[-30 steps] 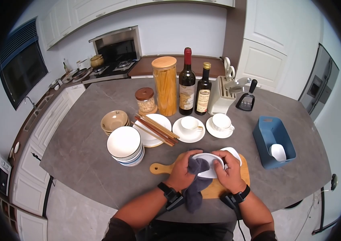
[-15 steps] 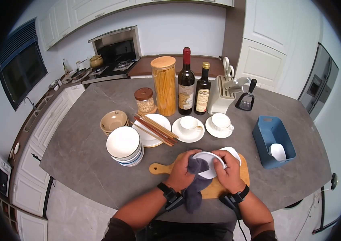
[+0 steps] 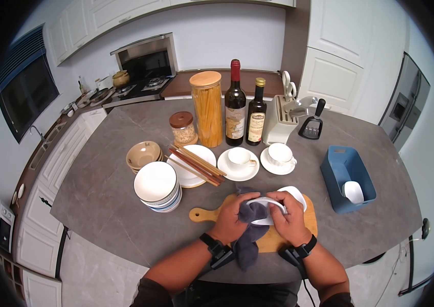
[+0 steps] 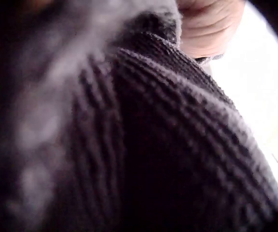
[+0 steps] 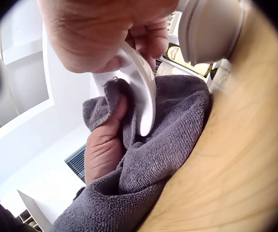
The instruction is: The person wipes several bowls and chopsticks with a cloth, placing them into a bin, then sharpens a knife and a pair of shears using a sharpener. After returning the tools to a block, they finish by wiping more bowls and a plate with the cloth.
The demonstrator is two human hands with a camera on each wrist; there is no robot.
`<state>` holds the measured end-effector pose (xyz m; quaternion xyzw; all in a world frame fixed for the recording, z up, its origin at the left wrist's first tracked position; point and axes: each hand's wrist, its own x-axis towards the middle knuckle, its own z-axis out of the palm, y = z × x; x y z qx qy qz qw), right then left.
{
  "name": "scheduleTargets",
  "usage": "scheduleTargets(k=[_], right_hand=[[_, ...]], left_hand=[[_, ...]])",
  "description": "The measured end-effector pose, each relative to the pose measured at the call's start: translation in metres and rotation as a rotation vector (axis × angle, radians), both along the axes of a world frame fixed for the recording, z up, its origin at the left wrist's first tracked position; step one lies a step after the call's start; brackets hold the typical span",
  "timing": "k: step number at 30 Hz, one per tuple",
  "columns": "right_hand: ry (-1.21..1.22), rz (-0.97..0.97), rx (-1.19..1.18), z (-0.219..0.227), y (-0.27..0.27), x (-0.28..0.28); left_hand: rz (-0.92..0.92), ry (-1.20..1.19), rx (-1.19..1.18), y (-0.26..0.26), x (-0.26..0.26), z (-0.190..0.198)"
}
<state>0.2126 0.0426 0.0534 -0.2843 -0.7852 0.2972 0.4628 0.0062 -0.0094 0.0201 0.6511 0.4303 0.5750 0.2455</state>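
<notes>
A small white dish (image 3: 263, 221) is held between both hands, tilted above the wooden cutting board (image 3: 272, 242). My right hand (image 3: 292, 222) grips its right side, thumb on the near face, as the right wrist view shows. My left hand (image 3: 229, 221) pinches the dish's left edge through a dark grey towel (image 3: 247, 248), its thumb inside the dish with a fold of cloth. The towel hangs down toward the table's near edge and fills most of the left wrist view. Behind the right hand, another white dish (image 3: 296, 195) sits on the board.
A blue basket (image 3: 337, 197) with white dishes (image 3: 353, 192) stands right. Stacked bowls (image 3: 156, 183), a plate with chopsticks (image 3: 196, 163) and two cups on saucers (image 3: 240, 173) lie beyond the hands. Behind them are a pasta jar (image 3: 208, 115), bottles (image 3: 235, 102) and a knife block (image 3: 281, 123).
The dish has tipped in the hands, so its rim now appears as a narrower arc. Both hands keep their hold on it. The head view has shifted slightly.
</notes>
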Motion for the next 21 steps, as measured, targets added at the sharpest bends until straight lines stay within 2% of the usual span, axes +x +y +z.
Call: scheduleTargets(k=[2, 8, 12, 21], right_hand=[[-0.015, -0.016, 0.098, 0.001, 0.0, -0.002], [-0.071, 0.024, 0.083, 0.015, -0.007, -0.004], [-0.065, 0.066, 0.116, 0.012, -0.004, -0.004], [0.003, -0.04, 0.157, 0.011, -0.007, -0.006]], left_hand=[[0.07, 0.063, 0.065, 0.0, 0.0, 0.003], [0.16, -0.036, 0.077, -0.006, 0.005, 0.008], [0.118, 0.049, 0.11, -0.003, 0.001, 0.005], [0.067, -0.1, 0.022, 0.001, 0.003, -0.005]])
